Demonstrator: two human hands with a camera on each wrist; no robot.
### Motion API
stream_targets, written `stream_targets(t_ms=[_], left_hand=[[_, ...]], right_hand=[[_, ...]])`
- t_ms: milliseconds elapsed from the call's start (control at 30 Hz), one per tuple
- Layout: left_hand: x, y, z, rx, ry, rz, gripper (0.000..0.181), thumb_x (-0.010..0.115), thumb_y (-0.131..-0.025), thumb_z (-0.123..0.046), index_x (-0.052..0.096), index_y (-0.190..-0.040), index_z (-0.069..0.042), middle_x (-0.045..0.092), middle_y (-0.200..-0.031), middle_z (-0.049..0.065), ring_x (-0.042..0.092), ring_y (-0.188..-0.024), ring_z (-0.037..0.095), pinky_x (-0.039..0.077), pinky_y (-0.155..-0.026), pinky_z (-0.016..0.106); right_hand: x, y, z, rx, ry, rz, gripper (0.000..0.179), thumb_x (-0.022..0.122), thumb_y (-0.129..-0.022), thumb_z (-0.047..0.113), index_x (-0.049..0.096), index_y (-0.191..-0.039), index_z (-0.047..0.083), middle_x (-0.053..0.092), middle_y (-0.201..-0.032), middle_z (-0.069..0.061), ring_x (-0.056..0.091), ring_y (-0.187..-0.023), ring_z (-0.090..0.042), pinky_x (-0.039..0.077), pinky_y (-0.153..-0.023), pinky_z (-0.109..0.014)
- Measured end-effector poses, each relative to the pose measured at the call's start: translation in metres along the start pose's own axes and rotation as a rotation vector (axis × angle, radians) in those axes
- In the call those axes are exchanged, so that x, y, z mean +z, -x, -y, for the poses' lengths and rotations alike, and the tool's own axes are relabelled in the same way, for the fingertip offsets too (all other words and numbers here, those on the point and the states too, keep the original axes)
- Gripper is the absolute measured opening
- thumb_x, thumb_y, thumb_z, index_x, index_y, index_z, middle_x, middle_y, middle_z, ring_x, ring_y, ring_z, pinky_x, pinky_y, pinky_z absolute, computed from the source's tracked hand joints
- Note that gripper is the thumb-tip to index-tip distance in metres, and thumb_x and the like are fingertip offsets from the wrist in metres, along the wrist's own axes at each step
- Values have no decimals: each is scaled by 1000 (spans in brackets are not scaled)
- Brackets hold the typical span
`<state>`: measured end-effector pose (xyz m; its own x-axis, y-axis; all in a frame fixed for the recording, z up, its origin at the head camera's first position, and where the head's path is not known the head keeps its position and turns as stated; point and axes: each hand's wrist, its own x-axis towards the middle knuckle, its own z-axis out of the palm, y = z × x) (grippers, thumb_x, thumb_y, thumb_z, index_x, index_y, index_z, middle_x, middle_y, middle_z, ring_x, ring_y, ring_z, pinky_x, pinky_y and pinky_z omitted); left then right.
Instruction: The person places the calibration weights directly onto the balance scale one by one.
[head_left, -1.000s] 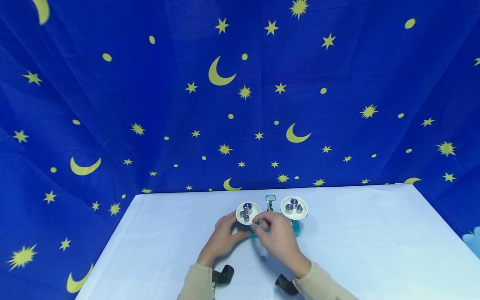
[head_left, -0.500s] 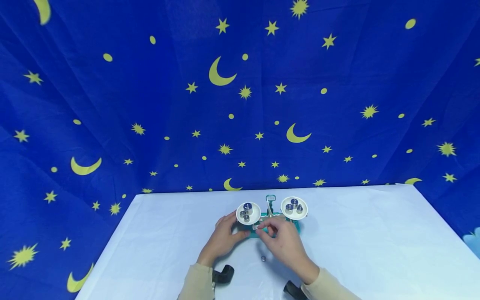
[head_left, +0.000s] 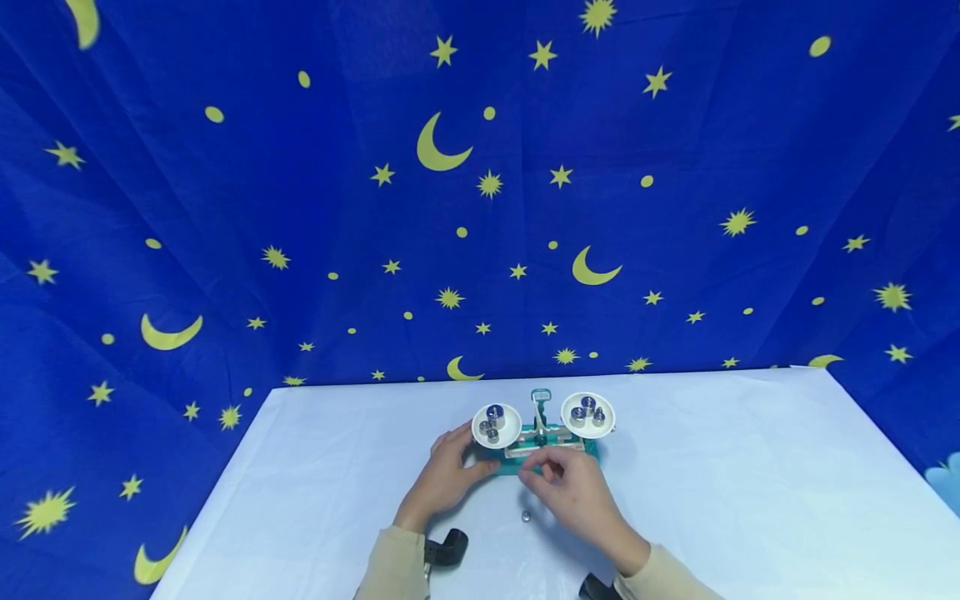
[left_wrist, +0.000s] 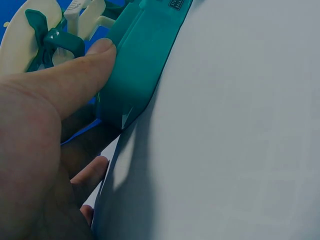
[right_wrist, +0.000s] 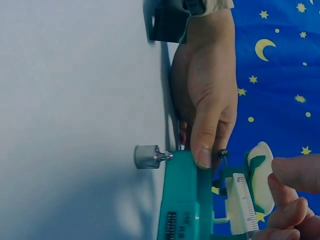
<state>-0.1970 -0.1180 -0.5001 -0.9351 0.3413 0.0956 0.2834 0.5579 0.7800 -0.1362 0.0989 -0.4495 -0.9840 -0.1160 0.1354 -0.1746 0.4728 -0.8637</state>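
My left hand grips the left end of a green balance scale, its thumb on the base's front edge. My right hand hovers before the balance's right half, fingers loosely curled, nothing seen between them. In the right wrist view its fingertips lie beside the white graduated beam. Several metal weights sit in the left white pan. The right pan holds 3 weights. One small metal weight stands on the table in front of the base.
A white cloth covers the table. Behind it hangs a blue curtain with yellow moons and stars. Black camera mounts are worn at both wrists. The green pointer frame rises between the pans.
My right hand has drawn back from beside the left pan, moving right and toward me, uncovering the beam. My left hand, the pans and the loose weight stay put.
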Motion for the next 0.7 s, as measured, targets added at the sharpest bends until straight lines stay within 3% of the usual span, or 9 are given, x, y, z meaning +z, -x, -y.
stream_targets(t_ms=[333, 700], left_hand=[[1, 0, 1, -6, -13, 1, 68, 75, -89, -37, 51, -146, -9, 46, -154, 12, 38, -144, 32, 12, -123, 56], [1, -1, 0, -16, -17, 5, 67, 74, -90, -37, 52, -146, -9, 46, -154, 12, 38, -144, 32, 13, -123, 56]], right_hand=[[-2, 3, -3, 44, -109, 81, 6, 79, -85, 16, 74, -87, 12, 46, -59, 5, 41, -52, -3, 33, -47, -17], [-1, 3, -19, 111, -150, 196, 17, 76, -88, 18, 74, -98, 5, 51, -65, 4, 42, -55, -5, 35, -48, -17]])
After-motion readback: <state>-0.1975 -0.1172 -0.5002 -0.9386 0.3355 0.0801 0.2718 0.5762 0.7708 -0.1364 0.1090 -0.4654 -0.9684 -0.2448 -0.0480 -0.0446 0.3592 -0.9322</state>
